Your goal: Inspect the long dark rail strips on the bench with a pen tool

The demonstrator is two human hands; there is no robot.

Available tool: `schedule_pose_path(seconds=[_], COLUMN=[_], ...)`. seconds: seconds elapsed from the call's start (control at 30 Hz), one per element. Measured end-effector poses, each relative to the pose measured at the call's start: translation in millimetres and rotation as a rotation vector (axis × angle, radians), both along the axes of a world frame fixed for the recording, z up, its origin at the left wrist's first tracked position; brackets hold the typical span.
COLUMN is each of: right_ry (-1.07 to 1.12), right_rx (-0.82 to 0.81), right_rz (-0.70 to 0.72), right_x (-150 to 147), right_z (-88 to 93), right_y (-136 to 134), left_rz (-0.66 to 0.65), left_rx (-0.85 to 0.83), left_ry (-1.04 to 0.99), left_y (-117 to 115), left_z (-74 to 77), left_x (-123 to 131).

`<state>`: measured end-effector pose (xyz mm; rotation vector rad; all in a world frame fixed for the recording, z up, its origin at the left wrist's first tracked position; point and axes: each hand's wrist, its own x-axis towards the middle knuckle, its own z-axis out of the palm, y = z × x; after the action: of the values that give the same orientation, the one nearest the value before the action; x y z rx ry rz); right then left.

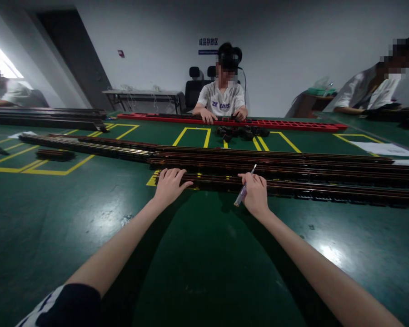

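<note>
My left hand (170, 185) lies over the left end of the nearest long dark strip (313, 190), fingers stretched across it and thumb apart. In my right hand (256, 193) is a slim pen-like tool (240, 198) with a clear purplish handle, its pale thin tip pointing up and away from me. That hand rests at the same strip, right of my left hand, with its index finger reaching left over it. Whether the tool is a pen or a small screwdriver I cannot tell. Just behind lies a bundle of long dark strips (225, 156) with a reddish-brown sheen.
Green table (204, 263) with yellow tape outlines. Across it a person (221, 97) works at a long red tray (293, 125), near small black parts (241, 132). More dark strips (41, 119) lie left; white paper (383, 148) lies right. Other people sit at both sides.
</note>
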<state>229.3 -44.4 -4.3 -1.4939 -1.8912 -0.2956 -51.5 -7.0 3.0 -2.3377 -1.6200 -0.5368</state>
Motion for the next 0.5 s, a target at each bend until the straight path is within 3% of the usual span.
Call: schedule_pose_path(seconds=[0.13, 0.3, 0.5], right_ry=[0.061, 0.102, 0.268], right_rx=[-0.020, 0.005, 0.050], right_rz=[-0.039, 0.010, 0.047], right_x=[6.1, 8.7, 7.4], right_z=[-2.8, -2.1, -2.3], right_y=[2.8, 1.2, 0.8], left_rz=[0.022, 0.112, 0.445], left_rx=[-0.015, -0.041, -0.097], left_ry=[-0.029, -0.132, -0.400], left_y=[0.1, -4.0, 4.0], left_z=[-1.3, 6.0, 18.4], left_x=[-2.0, -14.8, -33.9])
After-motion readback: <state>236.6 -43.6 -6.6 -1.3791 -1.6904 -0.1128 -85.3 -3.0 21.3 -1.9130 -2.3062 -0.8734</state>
